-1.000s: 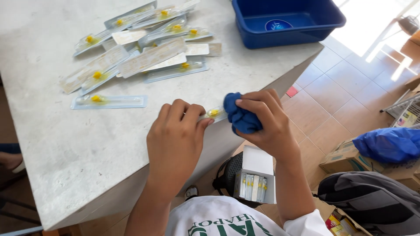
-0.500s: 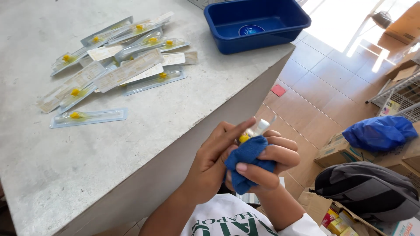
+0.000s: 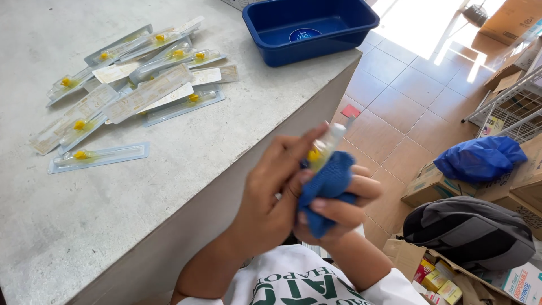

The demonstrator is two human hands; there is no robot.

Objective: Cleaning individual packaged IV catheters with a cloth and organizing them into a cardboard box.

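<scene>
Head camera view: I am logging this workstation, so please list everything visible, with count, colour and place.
Sealed packets: a pile, count unclear, clear with yellow parts, far left of counter.
Single packet: one, clear and yellow, apart from the pile, nearer.
Counter: one, grey.
Tub: one, blue, counter's far corner.
Blue bag: one, on floor boxes, right.
Backpack: one, grey, lower right.
Cloth: one, blue, in right hand.
Small device: one, clear and yellow, between both hands.
Left hand: pinches the device.
Right hand: grips the cloth.
</scene>
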